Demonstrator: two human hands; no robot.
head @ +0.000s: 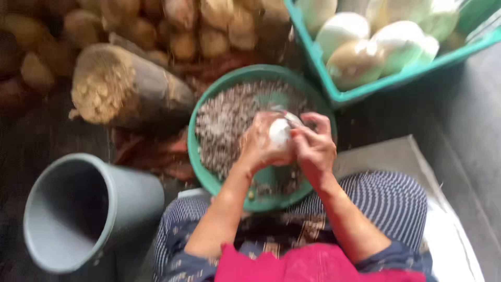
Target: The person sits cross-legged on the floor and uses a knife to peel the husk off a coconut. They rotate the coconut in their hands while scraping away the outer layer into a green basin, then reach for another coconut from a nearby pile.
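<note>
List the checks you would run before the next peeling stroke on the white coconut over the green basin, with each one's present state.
1. Left hand cups the white coconut: ok.
2. Right hand grip on the coconut's other side: ok.
3. Tool in right hand: cannot tell, blurred.
4. Coconut over the green basin: ok.
5. Basin has room for peelings: ok.
6. Teal crate of peeled coconuts beside the basin: ok.
</note>
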